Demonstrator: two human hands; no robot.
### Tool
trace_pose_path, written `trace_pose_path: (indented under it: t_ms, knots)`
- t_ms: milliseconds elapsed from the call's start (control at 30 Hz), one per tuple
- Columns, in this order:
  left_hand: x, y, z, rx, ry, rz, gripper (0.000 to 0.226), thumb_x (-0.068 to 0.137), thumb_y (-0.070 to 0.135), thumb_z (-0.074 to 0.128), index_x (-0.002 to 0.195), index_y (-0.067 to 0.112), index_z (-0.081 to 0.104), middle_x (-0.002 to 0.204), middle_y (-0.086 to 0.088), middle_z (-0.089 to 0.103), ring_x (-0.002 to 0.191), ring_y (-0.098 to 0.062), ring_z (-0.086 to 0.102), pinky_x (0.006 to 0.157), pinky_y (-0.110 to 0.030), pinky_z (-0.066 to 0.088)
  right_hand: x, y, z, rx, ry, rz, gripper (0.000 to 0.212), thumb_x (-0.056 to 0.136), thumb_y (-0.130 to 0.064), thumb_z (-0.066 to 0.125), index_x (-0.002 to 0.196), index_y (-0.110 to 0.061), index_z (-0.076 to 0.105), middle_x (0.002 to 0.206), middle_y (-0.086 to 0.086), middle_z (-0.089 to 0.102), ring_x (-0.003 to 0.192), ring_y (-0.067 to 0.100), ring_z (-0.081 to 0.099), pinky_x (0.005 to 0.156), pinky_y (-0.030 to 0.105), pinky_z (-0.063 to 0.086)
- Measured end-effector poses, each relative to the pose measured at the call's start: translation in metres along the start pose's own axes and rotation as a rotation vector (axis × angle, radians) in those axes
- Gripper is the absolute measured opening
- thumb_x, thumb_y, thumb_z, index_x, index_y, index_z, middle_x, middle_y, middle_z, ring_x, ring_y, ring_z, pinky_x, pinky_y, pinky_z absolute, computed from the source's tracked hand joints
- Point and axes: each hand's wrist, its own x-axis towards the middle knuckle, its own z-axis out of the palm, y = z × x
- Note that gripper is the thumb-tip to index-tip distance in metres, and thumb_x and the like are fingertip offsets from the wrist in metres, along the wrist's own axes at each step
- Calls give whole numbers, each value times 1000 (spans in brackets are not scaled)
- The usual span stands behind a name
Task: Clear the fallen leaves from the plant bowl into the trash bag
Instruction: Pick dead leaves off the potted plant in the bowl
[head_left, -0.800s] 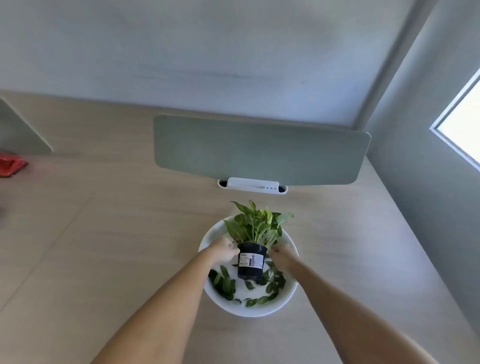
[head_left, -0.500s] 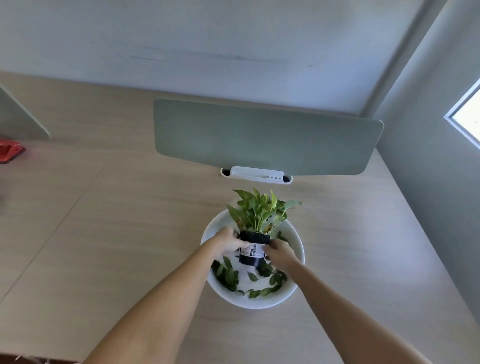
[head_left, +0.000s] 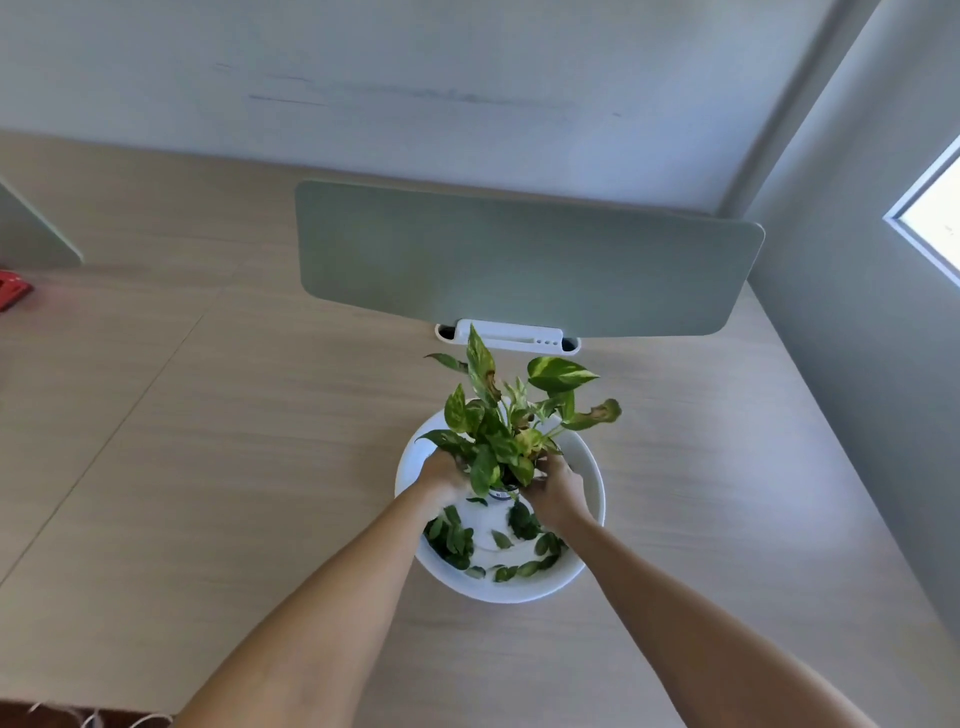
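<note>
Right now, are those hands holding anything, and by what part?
Yes: the left hand and right hand grip the small black plastic plant pot by its opposite sides, above the round white bowl.

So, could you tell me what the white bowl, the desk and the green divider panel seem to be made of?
The white bowl looks like glazed ceramic or glossy plastic: its smooth rim catches a soft sheen, and the look does not settle which. The desk appears to be matte wood-grain laminate, with fine pale streaks and a straight seam. The green divider panel looks like felt or fabric: flat, dull, no reflections.
</note>
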Motion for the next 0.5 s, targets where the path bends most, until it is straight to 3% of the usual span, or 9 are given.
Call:
trace_pose_path:
  t_ms: [100, 267, 300, 367, 433, 500]
  knots:
    - [-3, -4, -2, -3, -5, 28, 52, 74, 16, 75, 123, 9, 58, 118, -5, 63, 114, -24, 56, 93, -31, 47, -3, 5, 1, -26, -19, 22, 41, 83, -14, 65, 123, -8, 54, 116, 10, 69, 106, 30, 64, 91, 33, 48]
    - [-8, -6, -3, 48, -11, 103, 30, 71, 1, 72, 101, 5, 68, 85, 1, 64, 89, -17, 57, 69, -21, 44, -13, 13, 3, -31, -19, 25, 43, 83, -14, 65, 123, -10, 51, 114, 11, 70, 102, 32, 64, 88, 33, 48]
    - [-7, -7, -2, 99, 7, 113, 28, 73, 1, 71, 100, 5, 68, 88, 0, 65, 92, -17, 57, 71, -21, 45, -15, 14, 4, -54, -15, 16, 46, 83, -14, 64, 125, -10, 48, 115, 12, 68, 105, 33, 62, 87, 33, 48]
    - [-6, -11, 2, 279, 38, 123, 37, 78, 1, 67, 115, 2, 61, 112, -8, 62, 111, -23, 57, 86, -27, 48, -16, 17, 8, -155, -36, 3, 60, 82, -15, 65, 135, -11, 38, 124, 13, 62, 115, 35, 55, 92, 38, 47]
    - [-6, -22, 9, 475, 17, 129, 58, 77, 8, 70, 131, 6, 51, 135, -11, 50, 128, -29, 46, 101, -35, 44, -19, 22, 12, -292, -109, 39, 82, 78, -22, 69, 146, -18, 24, 138, 10, 49, 126, 37, 41, 100, 45, 43]
    - [-6, -36, 16, 650, -71, 144, 85, 70, 23, 78, 144, 18, 38, 147, -8, 34, 139, -30, 29, 111, -43, 36, -21, 28, 18, -376, -165, 83, 91, 73, -29, 74, 148, -27, 21, 145, 10, 38, 131, 38, 33, 104, 47, 39]
